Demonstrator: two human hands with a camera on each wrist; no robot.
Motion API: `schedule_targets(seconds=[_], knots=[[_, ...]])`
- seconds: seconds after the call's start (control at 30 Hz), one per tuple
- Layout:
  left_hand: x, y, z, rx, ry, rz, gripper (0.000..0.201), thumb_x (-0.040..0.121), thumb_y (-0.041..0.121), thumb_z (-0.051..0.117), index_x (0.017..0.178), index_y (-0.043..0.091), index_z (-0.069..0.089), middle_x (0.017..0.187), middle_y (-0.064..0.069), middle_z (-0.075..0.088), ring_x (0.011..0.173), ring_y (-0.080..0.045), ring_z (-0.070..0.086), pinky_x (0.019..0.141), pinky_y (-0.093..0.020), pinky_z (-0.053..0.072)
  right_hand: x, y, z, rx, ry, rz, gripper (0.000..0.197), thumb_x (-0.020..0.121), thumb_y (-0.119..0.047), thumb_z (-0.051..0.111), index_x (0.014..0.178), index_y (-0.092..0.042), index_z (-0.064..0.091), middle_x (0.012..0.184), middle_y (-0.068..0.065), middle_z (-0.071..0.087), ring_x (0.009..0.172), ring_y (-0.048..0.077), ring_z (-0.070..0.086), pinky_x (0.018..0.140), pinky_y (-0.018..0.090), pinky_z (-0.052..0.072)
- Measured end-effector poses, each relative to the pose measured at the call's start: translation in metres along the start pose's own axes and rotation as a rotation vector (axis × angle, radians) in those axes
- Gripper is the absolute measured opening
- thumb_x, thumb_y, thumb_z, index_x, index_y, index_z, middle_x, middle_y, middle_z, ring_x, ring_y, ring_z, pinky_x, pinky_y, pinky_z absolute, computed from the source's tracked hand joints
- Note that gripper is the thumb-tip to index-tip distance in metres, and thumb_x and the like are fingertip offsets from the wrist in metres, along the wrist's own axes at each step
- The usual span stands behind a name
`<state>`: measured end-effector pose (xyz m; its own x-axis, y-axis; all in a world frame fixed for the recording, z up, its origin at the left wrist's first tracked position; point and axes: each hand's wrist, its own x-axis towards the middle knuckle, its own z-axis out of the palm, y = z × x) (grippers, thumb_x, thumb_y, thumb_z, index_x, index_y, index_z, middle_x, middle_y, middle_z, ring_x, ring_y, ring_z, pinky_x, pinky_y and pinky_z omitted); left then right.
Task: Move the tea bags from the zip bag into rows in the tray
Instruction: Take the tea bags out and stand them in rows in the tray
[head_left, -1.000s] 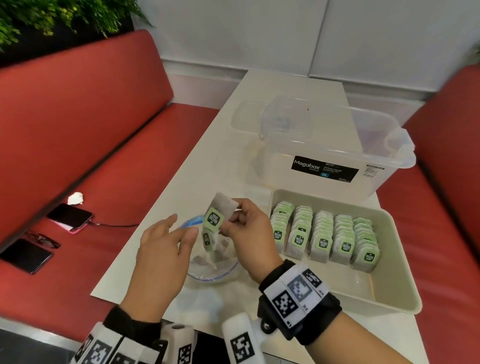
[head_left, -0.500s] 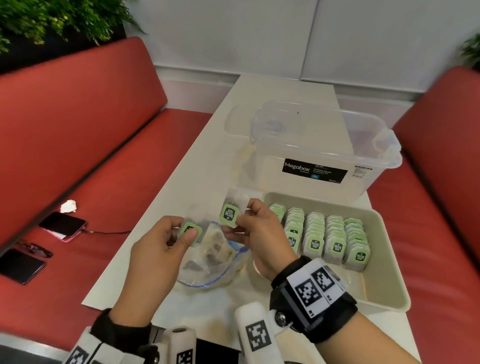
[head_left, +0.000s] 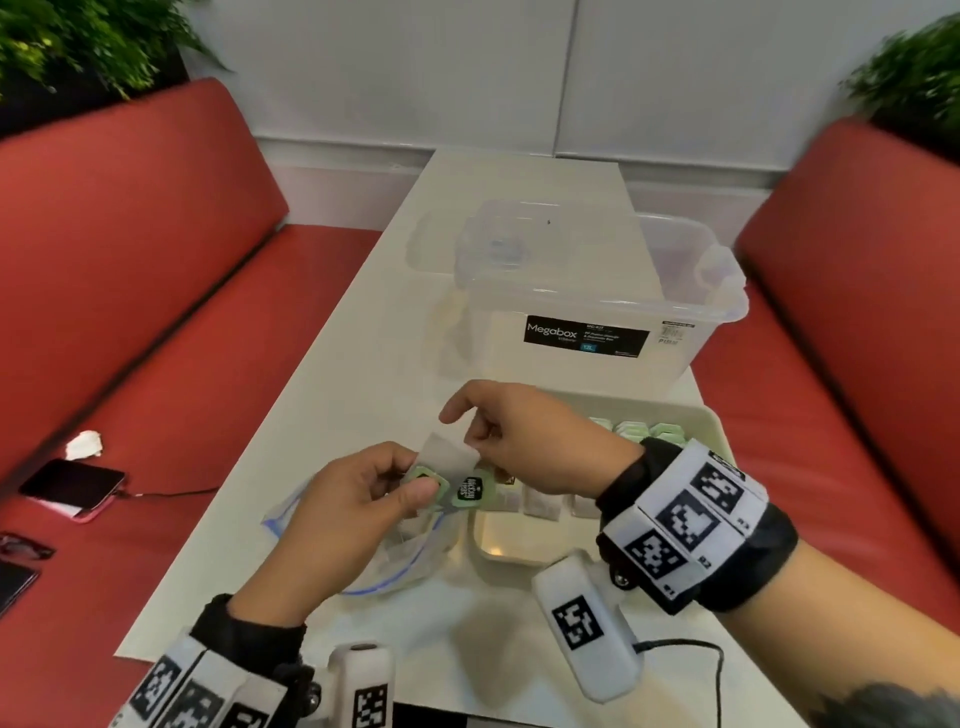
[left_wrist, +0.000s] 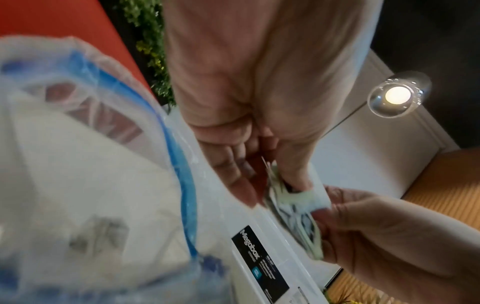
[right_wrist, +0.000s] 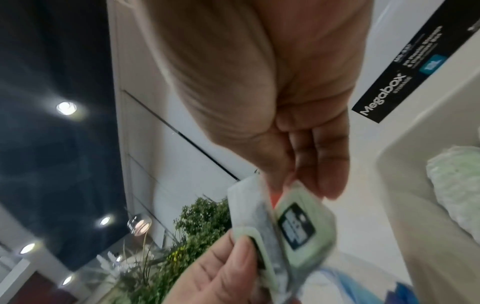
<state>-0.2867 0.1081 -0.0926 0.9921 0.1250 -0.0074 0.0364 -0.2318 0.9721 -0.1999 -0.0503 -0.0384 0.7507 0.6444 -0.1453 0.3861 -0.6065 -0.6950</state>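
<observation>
Tray (head_left: 719, 431) rows mostly hidden behind the right hand (head_left: 540, 441)

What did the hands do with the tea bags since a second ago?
The left hand took one green-tagged tea bag, drew it off, and now brings it back beside the tea bag pinched by the right hand, nearer the beige plastic tray. The clear zip bag and clear storage box stayed put.

The zip bag (head_left: 410, 551) is thin, see-through plastic, a bit crinkly. The tea bags (head_left: 447, 457) look like soft paper (with green tags). The tray (head_left: 519, 545) is smooth, matt plastic. The storage box (head_left: 587, 291) is clear, shiny plastic.
</observation>
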Motion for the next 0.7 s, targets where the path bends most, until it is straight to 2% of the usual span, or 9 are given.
schedule_targets(seconds=[0.07,0.17,0.27,0.3,0.37,0.5,0.57,0.63,0.7], knots=[[0.002,-0.004,0.005,-0.132,0.080,-0.007,0.009,0.079,0.015,0.065,0.086,0.008,0.066,0.078,-0.001,0.073,0.070,-0.009,0.066,0.067,-0.017,0.053,-0.004,0.003,-0.005,0.148,0.072,0.047,0.013,0.094,-0.010,0.048,0.102,-0.016,0.057,0.070,-0.006,0.055,0.055,0.008,0.054,0.048,0.011,0.042],[0.007,-0.009,0.014,-0.243,0.180,-0.029,0.028,0.071,0.030,0.062,0.092,0.011,0.066,0.087,0.000,0.074,0.075,-0.012,0.067,0.070,-0.023,0.056,-0.010,0.008,-0.003,0.297,0.096,0.110,0.004,0.093,-0.014,0.054,0.090,-0.017,0.055,0.071,-0.004,0.057,0.064,0.014,0.061,0.067,0.032,0.054],[0.010,-0.009,0.024,-0.310,0.182,-0.043,0.022,0.076,0.026,0.060,0.091,0.010,0.064,0.085,0.002,0.074,0.071,-0.010,0.067,0.065,-0.018,0.055,-0.013,0.014,-0.001,0.332,0.153,0.125,0.015,0.087,-0.006,0.061,0.083,-0.019,0.054,0.067,-0.002,0.059,0.064,0.017,0.062,0.074,0.043,0.055],[0.010,-0.008,0.028,-0.304,0.161,-0.048,0.017,0.079,0.022,0.060,0.091,0.011,0.064,0.085,0.001,0.074,0.070,-0.012,0.068,0.064,-0.018,0.055,-0.013,0.016,-0.003,0.320,0.186,0.121,0.018,0.086,-0.005,0.061,0.080,-0.021,0.055,0.065,-0.003,0.058,0.062,0.015,0.061,0.073,0.042,0.055],[0.010,-0.005,0.032,-0.251,0.112,-0.045,0.011,0.084,0.016,0.061,0.094,0.014,0.065,0.084,0.000,0.074,0.073,-0.015,0.069,0.061,-0.016,0.053,-0.015,0.019,-0.011,0.183,0.243,0.100,0.017,0.086,-0.008,0.061,0.081,-0.024,0.061,0.066,-0.007,0.057,0.061,0.008,0.056,0.069,0.033,0.053],[0.013,0.000,0.039,-0.089,0.047,0.060,0.021,0.084,0.007,0.064,0.096,0.024,0.068,0.095,0.007,0.072,0.091,-0.004,0.064,0.066,-0.011,0.049,-0.019,0.025,-0.028,-0.052,0.245,0.069,0.015,0.089,-0.013,0.060,0.095,-0.022,0.071,0.064,-0.015,0.051,0.059,-0.001,0.047,0.056,0.011,0.036],[0.015,0.004,0.045,-0.068,0.002,0.103,0.023,0.082,0.005,0.065,0.093,0.025,0.070,0.101,0.011,0.070,0.096,-0.001,0.063,0.070,-0.012,0.050,-0.022,0.027,-0.034,-0.109,0.233,0.079,0.013,0.086,-0.012,0.064,0.095,-0.019,0.070,0.063,-0.016,0.050,0.059,0.000,0.047,0.056,0.011,0.035],[0.017,0.008,0.053,-0.031,-0.037,0.150,0.020,0.080,0.005,0.067,0.090,0.023,0.072,0.105,0.014,0.068,0.100,-0.003,0.062,0.075,-0.015,0.051,-0.025,0.029,-0.039,-0.147,0.218,0.074,0.009,0.084,-0.013,0.066,0.090,-0.019,0.070,0.063,-0.017,0.051,0.062,0.002,0.048,0.061,0.018,0.037],[0.020,0.011,0.061,0.016,-0.047,0.201,0.017,0.079,0.007,0.069,0.088,0.020,0.072,0.102,0.014,0.068,0.098,-0.002,0.062,0.078,-0.016,0.051,-0.029,0.029,-0.042,-0.186,0.207,0.049,0.008,0.083,-0.014,0.066,0.084,-0.022,0.067,0.065,-0.017,0.052,0.062,0.001,0.047,0.061,0.019,0.038]])
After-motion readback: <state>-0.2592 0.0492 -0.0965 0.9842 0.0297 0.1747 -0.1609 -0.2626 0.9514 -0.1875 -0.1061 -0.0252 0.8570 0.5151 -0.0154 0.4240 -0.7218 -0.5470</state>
